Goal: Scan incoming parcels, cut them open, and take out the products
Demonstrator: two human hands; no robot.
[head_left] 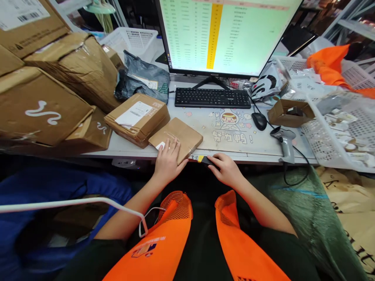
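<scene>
A flat brown cardboard box (187, 134) lies at the front edge of the desk, tilted slightly across it. My left hand (167, 162) rests on its near left part, fingers stretched over the top and thumb along the front side. A small white label shows partly beside those fingers. Closed around a black and yellow box cutter (206, 160), my right hand (225, 168) is just right of the box at the desk edge. The cutter's tip points left, close to the box's front right corner; whether it touches the cardboard I cannot tell.
Behind the box stand a labelled carton (137, 119), a grey plastic mailer (143, 78) and stacked cartons (43, 105). A keyboard (212, 97), monitor (222, 35) and mouse (259, 121) are further back. At right are a barcode scanner (285, 144), small open box (290, 113) and white basket (325, 144).
</scene>
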